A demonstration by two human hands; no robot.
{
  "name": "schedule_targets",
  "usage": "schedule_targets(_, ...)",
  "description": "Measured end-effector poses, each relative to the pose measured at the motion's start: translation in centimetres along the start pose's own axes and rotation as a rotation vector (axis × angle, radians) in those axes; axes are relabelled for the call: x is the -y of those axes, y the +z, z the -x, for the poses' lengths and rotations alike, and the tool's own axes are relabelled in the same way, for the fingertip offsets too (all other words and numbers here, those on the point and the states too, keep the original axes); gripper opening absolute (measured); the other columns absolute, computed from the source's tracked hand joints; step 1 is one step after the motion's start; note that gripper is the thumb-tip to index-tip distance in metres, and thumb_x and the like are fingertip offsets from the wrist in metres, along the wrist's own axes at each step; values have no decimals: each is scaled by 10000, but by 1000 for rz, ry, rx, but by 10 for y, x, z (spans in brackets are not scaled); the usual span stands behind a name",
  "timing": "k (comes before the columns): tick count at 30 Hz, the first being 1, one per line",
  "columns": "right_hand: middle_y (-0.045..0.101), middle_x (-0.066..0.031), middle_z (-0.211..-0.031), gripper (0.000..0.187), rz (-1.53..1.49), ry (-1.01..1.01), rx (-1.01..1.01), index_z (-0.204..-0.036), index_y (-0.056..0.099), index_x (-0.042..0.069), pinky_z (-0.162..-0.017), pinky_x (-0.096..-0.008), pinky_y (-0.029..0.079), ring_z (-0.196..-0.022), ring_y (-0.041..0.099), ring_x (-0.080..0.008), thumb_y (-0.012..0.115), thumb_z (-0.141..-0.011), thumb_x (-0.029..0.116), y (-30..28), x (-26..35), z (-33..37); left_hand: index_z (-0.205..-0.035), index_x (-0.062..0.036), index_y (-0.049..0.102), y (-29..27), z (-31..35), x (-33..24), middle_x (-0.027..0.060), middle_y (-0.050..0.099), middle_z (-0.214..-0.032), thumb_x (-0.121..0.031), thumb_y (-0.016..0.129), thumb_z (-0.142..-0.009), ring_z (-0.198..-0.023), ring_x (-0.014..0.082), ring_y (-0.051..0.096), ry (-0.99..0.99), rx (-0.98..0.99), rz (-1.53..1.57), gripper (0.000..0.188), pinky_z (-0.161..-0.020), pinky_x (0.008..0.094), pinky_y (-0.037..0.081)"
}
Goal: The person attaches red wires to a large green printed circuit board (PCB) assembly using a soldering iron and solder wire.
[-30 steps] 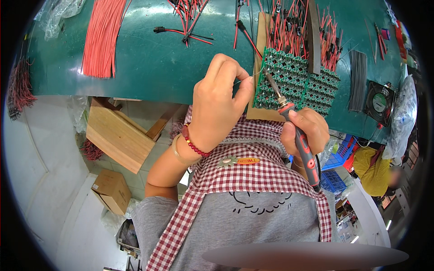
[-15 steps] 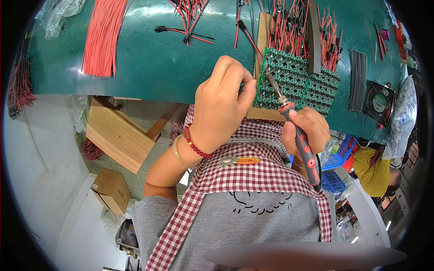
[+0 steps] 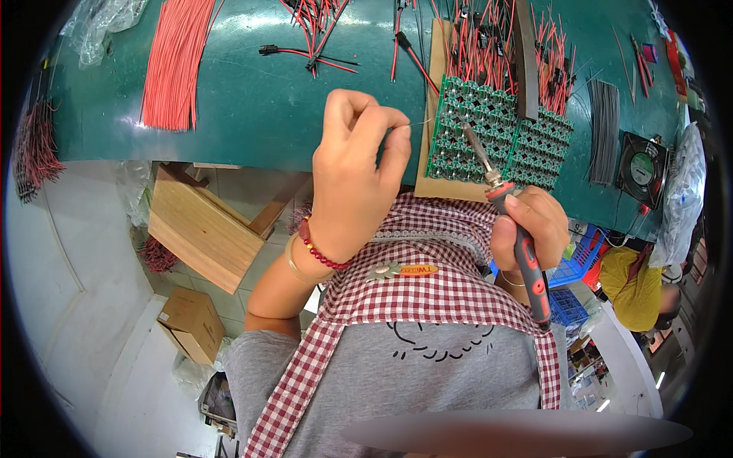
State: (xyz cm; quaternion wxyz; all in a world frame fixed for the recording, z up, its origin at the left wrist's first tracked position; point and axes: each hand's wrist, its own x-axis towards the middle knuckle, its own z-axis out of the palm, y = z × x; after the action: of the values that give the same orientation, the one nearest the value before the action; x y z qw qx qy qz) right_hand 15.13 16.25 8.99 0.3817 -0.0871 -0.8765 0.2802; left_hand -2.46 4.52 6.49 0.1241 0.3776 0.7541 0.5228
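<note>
My right hand [image 3: 534, 225] is closed around the grey and red handle of a soldering iron [image 3: 528, 267]. The iron's tip hangs over green circuit boards [image 3: 477, 172] made up of many small repeated units. Left of the boards, my left hand [image 3: 355, 172] pinches a thin strand of solder wire [image 3: 421, 122] between thumb and finger, its free end reaching toward the boards' left edge. The boards lie on a brown cardboard sheet [image 3: 450, 189]. Red and black wires with black connectors [image 3: 489, 57] spread out from their far side, and a dark flat bar [image 3: 525, 69] lies across them.
On the green table [image 3: 252, 114] are a bundle of red wires [image 3: 174, 69], loose connector leads [image 3: 313, 57], a bundle of grey wires [image 3: 604, 133] and a black fan [image 3: 643, 169]. A wooden stool [image 3: 202, 229] and a cardboard box [image 3: 191, 324] stand below at left.
My left hand has drawn back a little to the left, and the solder wire now shows. My right hand has moved slightly right and nearer, taking the iron's tip with it.
</note>
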Motion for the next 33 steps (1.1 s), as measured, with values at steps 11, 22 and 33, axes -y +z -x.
schedule_targets(11,502,-76,-534,232,-94,117,22,-957,592,-26,-401,-310,389,-419,498,-202,672,-749,38,-6,5,18,-810,12,588,9,23,8,45,537,-774,50,713,-794,-592,70,460,30,43,81,131,-506,210,379)
schedule_targets(22,530,-70,-572,226,-30,108,65,-949,597,-4,-418,-306,393,-440,510,-206,688,-745,34,2,3,20,-810,29,586,13,22,13,69,560,-781,75,705,-786,-630,99,538,51,37,93,130,-540,227,456)
schedule_targets(33,483,-57,-556,235,39,98,81,-963,595,-2,-405,-311,359,-433,475,-196,698,-757,38,8,6,26,-814,18,595,16,22,14,77,561,-765,62,711,-778,-614,125,565,73,51,54,129,-540,244,474)
